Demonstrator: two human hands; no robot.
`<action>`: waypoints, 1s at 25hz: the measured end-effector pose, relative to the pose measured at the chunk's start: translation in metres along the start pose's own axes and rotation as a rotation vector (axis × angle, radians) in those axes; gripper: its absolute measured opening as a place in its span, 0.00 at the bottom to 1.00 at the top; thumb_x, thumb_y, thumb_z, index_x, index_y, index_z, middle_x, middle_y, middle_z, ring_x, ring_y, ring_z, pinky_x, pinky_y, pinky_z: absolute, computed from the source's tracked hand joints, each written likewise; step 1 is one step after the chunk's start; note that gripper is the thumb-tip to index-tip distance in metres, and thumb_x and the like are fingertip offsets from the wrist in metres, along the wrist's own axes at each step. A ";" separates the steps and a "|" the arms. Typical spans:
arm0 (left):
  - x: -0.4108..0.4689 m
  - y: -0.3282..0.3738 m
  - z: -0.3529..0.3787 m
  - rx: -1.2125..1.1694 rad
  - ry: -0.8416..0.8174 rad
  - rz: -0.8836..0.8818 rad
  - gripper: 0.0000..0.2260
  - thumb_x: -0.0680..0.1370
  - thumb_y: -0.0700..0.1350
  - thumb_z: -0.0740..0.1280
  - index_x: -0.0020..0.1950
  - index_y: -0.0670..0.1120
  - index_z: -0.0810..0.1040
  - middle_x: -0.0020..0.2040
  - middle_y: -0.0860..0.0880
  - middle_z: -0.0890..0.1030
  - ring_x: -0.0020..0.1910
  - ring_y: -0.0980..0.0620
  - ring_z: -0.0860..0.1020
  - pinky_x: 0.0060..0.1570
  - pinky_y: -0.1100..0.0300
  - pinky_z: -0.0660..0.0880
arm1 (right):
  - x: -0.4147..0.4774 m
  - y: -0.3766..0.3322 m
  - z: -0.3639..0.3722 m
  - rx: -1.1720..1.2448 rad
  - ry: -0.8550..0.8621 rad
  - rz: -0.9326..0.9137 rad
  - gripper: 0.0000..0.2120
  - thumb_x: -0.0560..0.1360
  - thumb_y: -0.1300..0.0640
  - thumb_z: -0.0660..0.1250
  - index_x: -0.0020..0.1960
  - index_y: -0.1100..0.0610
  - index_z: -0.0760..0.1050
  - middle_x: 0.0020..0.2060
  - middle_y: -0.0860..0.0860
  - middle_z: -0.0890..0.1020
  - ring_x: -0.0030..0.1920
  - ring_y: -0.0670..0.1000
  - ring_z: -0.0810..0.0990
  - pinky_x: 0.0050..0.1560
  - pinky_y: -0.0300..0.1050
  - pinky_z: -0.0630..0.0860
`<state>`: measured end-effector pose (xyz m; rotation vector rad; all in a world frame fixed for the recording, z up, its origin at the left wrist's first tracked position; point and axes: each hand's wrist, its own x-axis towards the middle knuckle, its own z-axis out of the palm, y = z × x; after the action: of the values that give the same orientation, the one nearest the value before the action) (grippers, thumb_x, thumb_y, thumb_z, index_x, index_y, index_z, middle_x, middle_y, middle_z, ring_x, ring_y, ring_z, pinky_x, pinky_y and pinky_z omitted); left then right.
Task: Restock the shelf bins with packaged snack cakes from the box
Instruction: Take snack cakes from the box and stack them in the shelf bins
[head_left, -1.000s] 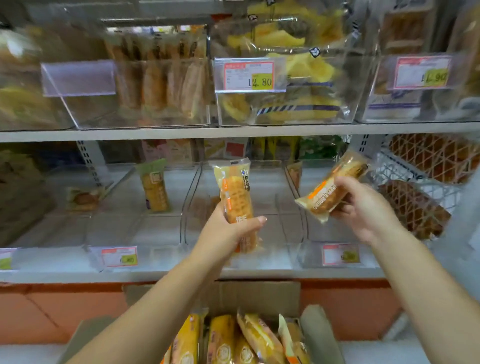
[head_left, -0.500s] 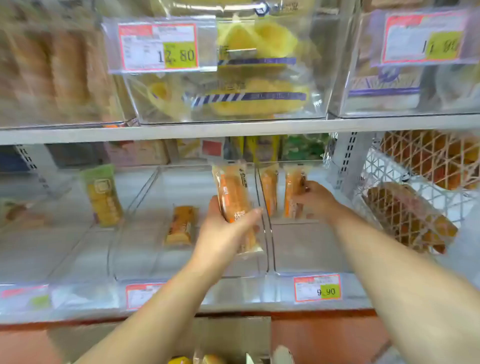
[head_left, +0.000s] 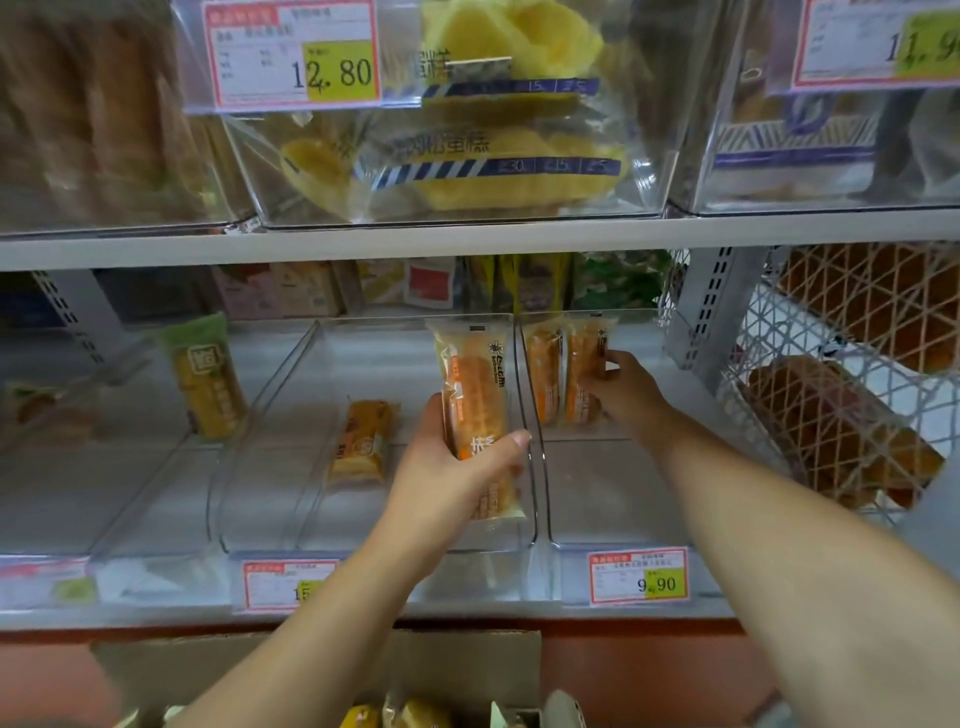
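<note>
Right bin (head_left: 618, 499): front floor bare, open from above its low front wall; two upright cakes (head_left: 550, 374) and the right hand (head_left: 623, 395) fill the back. Middle bin (head_left: 280, 509): a lying cake (head_left: 363, 441) sits centre-left, and the left hand (head_left: 452, 478) with its held cake (head_left: 475, 384) blocks the right wall side. The upper shelf (head_left: 467, 239) caps headroom; the wire basket (head_left: 831, 338) closes off the right.

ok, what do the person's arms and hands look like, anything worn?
Both bare: the left hand and right hand show no gloves or rings; the left forearm and right forearm are uncovered, with no sleeve, watch or band in view.
</note>
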<state>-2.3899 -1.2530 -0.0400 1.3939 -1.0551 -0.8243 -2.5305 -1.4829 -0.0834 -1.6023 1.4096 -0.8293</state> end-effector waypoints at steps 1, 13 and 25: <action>0.000 0.001 0.000 -0.002 -0.008 -0.002 0.22 0.73 0.49 0.74 0.63 0.53 0.71 0.51 0.48 0.83 0.42 0.53 0.85 0.44 0.54 0.83 | 0.001 0.002 0.000 0.006 0.003 0.015 0.30 0.75 0.56 0.70 0.73 0.56 0.63 0.62 0.58 0.78 0.59 0.57 0.79 0.58 0.50 0.76; -0.009 0.012 -0.002 -0.098 -0.010 0.002 0.18 0.72 0.55 0.71 0.59 0.56 0.72 0.53 0.48 0.82 0.45 0.49 0.85 0.50 0.49 0.82 | -0.042 -0.022 -0.026 -0.004 0.062 0.023 0.31 0.76 0.47 0.69 0.73 0.57 0.64 0.69 0.57 0.72 0.65 0.56 0.75 0.63 0.47 0.72; -0.013 0.044 0.020 -0.107 -0.151 0.130 0.17 0.78 0.62 0.62 0.65 0.60 0.74 0.67 0.52 0.76 0.64 0.56 0.76 0.63 0.55 0.75 | -0.197 -0.072 -0.032 0.313 -0.340 -0.300 0.13 0.72 0.56 0.72 0.56 0.50 0.79 0.50 0.46 0.85 0.52 0.45 0.83 0.55 0.40 0.77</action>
<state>-2.4189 -1.2458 0.0007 1.1747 -1.1863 -0.8874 -2.5576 -1.2915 0.0037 -1.6340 0.7716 -0.8512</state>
